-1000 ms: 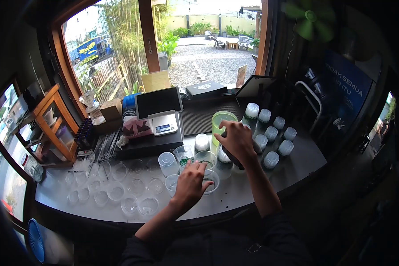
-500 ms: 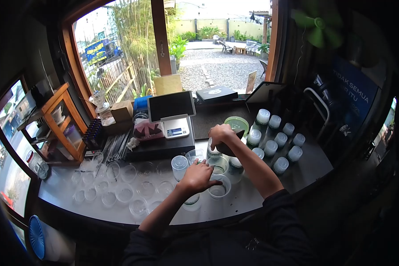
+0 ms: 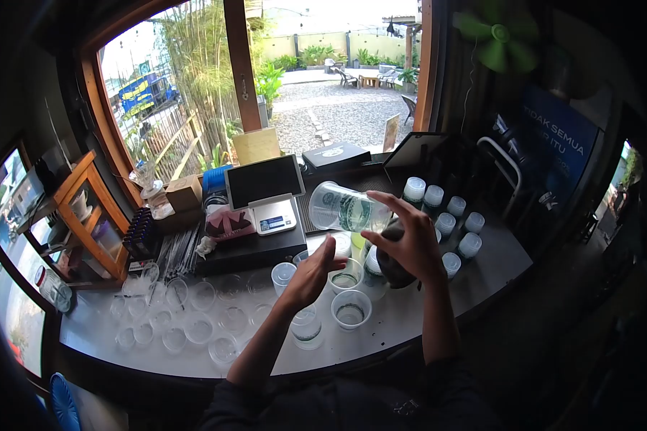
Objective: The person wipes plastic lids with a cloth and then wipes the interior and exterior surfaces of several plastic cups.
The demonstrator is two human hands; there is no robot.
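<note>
Nearest the person, just below the left hand (image 3: 310, 273), stand two clear cups: one with a green print (image 3: 306, 329) under the wrist, and an open cup (image 3: 351, 309) to its right. The left hand is raised with fingers spread and holds nothing; its fingertips hover over a third cup (image 3: 346, 273) set between the two hands.

The right hand (image 3: 408, 244) is lifted above the counter (image 3: 410, 316) and grips a clear plastic pitcher (image 3: 346, 208) that lies almost on its side, base toward the scale (image 3: 274, 215) and mouth toward the palm. A dark object sits under that palm — what it is cannot be told. The pitcher looks nearly empty, though glare makes this uncertain.

To pour the last of it well, I judge the mouth should be held right over the cup between the hands, with the free hand steadying that cup's rim — light plastic tips easily.

Beyond the right hand, capped cups (image 3: 446, 215) stand in rows. Left of the left hand, many empty cups and lids (image 3: 187, 316) are spread out. Farther off are a tablet screen (image 3: 263, 181) and the window (image 3: 194, 79).
</note>
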